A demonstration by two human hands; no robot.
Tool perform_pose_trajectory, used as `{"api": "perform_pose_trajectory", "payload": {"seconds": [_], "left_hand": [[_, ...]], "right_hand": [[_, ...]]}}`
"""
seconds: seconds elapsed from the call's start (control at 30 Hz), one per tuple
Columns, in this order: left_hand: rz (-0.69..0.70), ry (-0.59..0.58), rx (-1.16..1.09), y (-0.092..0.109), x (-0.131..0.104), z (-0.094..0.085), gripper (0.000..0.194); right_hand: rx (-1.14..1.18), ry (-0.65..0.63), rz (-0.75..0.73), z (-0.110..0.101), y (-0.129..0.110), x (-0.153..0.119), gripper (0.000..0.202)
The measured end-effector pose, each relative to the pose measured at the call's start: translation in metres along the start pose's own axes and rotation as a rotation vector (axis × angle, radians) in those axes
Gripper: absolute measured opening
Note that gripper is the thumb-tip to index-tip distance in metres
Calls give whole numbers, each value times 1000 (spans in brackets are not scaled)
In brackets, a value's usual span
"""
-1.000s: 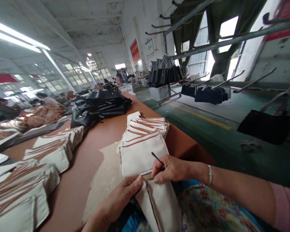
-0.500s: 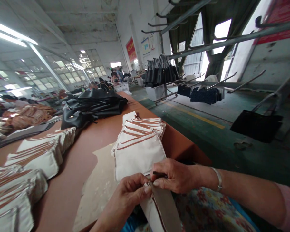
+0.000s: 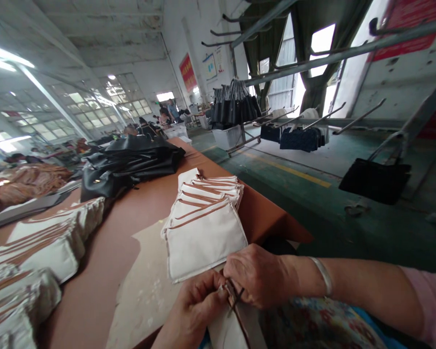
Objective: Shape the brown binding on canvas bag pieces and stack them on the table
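Observation:
A cream pouch (image 3: 221,330) with a brown-trimmed opening lies over my lap, its upper end raised between my hands. My left hand (image 3: 199,300) is closed, pinching that end by the trim. Close against it, my right hand (image 3: 257,276) is closed around small dark snips (image 3: 235,301), whose thin blades point down beside the brown edge. The fingers partly hide the tool and the pouch's end. Just beyond my hands, a stack of similar cream pouches (image 3: 207,232) with brown trim lies overlapping on the brown table (image 3: 90,291).
More cream pouches (image 3: 47,247) lie in rows at left. Black leather-like material (image 3: 131,157) is heaped at the table's far end. Beyond the table's right edge, a metal rack (image 3: 276,72) holds black bags (image 3: 234,109), with another black bag (image 3: 376,180) hanging nearer. People work far back.
My right hand has turned so the snips now point down along the pouch's trim. The left hand keeps its pinch. The whole view has shifted slightly to the right.

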State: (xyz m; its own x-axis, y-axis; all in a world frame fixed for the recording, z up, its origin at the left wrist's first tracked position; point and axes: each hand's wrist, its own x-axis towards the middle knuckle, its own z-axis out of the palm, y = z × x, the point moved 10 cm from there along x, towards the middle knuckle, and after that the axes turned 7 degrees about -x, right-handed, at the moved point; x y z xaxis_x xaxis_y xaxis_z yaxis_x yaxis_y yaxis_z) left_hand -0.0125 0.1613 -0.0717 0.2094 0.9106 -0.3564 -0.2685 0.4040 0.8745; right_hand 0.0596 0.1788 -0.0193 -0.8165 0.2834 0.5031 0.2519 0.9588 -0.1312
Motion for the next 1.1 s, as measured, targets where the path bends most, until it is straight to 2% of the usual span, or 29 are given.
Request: {"api": "perform_pose_trajectory", "payload": {"seconds": [0.1,0.13,0.17,0.23,0.33,0.43,0.6,0.7,0.77,0.83,0.93,1.0,1.1], "left_hand": [[-45,-7,5,-4,-6,3,24],[-61,-5,2,-5,-7,2,24],[-70,0,-1,-5,-9,1,23],[-63,23,-10,-2,-10,-1,22],[-42,40,-5,1,-9,-3,22],[-39,44,7,0,-8,-3,22],[-26,45,67,-5,-7,-10,25],[-16,33,114,-6,-6,-12,29],[-49,8,127,-8,-5,-9,32],[-90,-8,159,-10,-6,-6,34],[-112,14,206,-7,-5,-4,34],[-103,38,230,-3,-5,-5,34],[-64,61,273,3,-3,-8,36]], "right_hand": [[404,-59,359,10,42,-4,8],[559,-79,436,14,50,-6,10],[675,-86,451,14,52,-7,12],[716,-29,339,-1,45,-6,13],[456,113,80,-28,22,-7,11],[237,133,-40,-30,2,-12,11],[61,130,-74,-26,-14,-12,10],[108,142,-42,-26,-10,-8,9],[198,132,-4,-26,2,-3,12],[399,55,51,-21,17,2,12],[865,-194,230,-1,39,3,11],[1104,-345,375,13,44,-5,16],[1285,-405,506,21,44,-14,20]]}}
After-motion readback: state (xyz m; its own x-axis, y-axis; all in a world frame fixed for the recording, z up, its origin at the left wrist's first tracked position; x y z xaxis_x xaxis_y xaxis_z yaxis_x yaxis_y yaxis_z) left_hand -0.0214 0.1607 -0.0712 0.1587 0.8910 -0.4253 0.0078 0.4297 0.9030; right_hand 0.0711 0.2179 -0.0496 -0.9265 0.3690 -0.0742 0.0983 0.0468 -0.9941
